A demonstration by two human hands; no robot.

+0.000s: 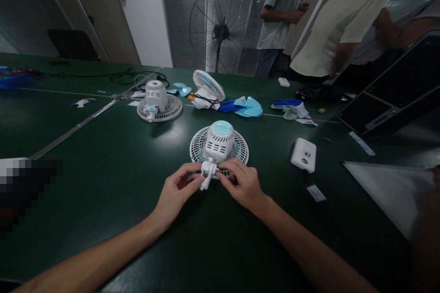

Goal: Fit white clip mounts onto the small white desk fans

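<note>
A small white fan point(219, 144) with a light-blue cap lies grille-down on the dark green table point(103, 169) straight ahead of me. Its white bracket point(208, 174) juts out toward me at the base. My left hand point(178, 192) pinches the bracket from the left with thumb and fingers closed on it. From the right, my right hand point(242, 183) closes its fingertips on the same bracket where it meets the motor housing.
Farther back lie a second fan point(158, 100) face down, a tilted fan grille point(208, 89) and light-blue blades point(249, 107). A white box point(304, 154) sits right of my hands. A large pedestal fan point(220, 23) and two people stand behind the table.
</note>
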